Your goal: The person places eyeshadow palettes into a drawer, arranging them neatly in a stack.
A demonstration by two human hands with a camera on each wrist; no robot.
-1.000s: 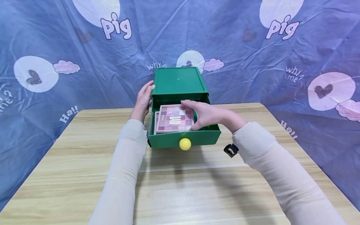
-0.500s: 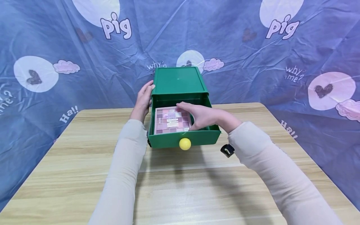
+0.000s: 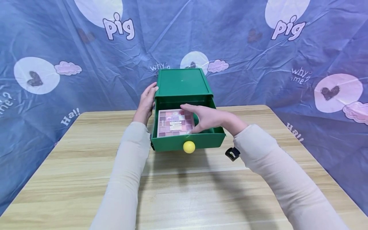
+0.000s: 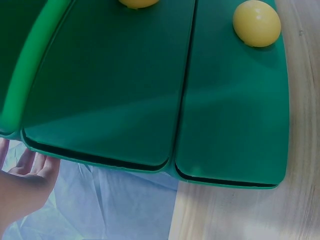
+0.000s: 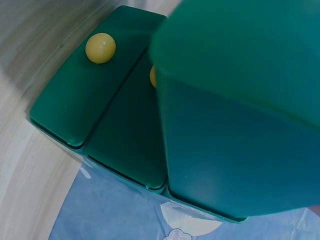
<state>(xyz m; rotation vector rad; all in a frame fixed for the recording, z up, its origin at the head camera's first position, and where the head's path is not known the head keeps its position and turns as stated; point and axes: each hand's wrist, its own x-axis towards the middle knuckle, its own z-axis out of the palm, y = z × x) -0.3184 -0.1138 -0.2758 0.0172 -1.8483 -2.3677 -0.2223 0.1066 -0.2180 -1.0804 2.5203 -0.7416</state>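
Observation:
A green drawer cabinet (image 3: pixel 184 81) stands at the back middle of the table, its top drawer (image 3: pixel 168 145) pulled out and showing a round yellow knob (image 3: pixel 188 147). Inside the drawer, toward its left, lies a pink eyeshadow palette (image 3: pixel 172 124) with a grid of shades. My right hand (image 3: pixel 211 117) reaches in from the right and holds the palette near its right edge, thumb in front and fingers behind. At the cabinet's left side, my left hand (image 3: pixel 146 102) rests its fingers against the wall; the left wrist view shows part of that hand (image 4: pixel 27 187).
Below the pulled-out drawer are two lower drawers (image 4: pixel 230 115), pushed in, with yellow knobs (image 4: pixel 256 23). The wooden table (image 3: pixel 69 179) runs back to a blue patterned cloth (image 3: pixel 138 48). A black clip-like device (image 3: pixel 232 154) sits at the right wrist.
My right hand has moved the palette left and down in the drawer. A second palette edge, seen beneath it at first, is now hidden. The left hand stays put.

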